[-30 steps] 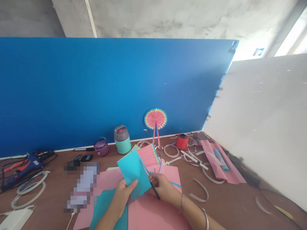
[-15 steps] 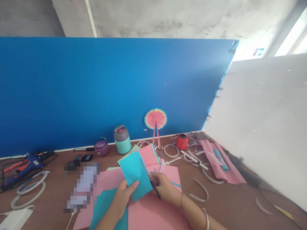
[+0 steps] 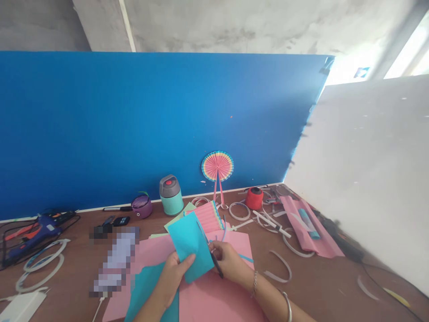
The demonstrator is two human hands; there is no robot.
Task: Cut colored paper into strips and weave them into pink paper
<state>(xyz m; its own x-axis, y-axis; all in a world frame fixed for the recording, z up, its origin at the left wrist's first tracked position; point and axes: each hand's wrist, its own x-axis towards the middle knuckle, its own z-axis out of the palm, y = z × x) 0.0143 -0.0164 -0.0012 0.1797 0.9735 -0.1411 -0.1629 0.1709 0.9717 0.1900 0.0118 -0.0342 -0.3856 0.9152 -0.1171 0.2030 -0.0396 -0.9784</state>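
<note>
My left hand (image 3: 177,269) pinches a blue sheet of paper (image 3: 190,243) by its lower left side, thumb on top. In my right hand (image 3: 227,260) is a pair of scissors (image 3: 216,264) with dark handles; the fingers are closed round them. The blades lie along the paper's right edge, where a thin strip seems to part from it. Beneath both hands are pink sheets (image 3: 214,299) and another blue sheet (image 3: 150,286). Just behind the held paper lies a pleated pink piece (image 3: 208,217) with a striped blue and yellow edge.
A round pleated fan (image 3: 217,166) stands against the blue partition (image 3: 134,116). Along the back are a turquoise flask (image 3: 172,199), a purple pot (image 3: 141,206) and a red container (image 3: 254,198). A glue gun (image 3: 40,232) lies left; white strips and pink paper (image 3: 308,228) lie right.
The held blue paper has shifted very slightly to the right with my left hand. My right hand and the scissors stay almost in place.
</note>
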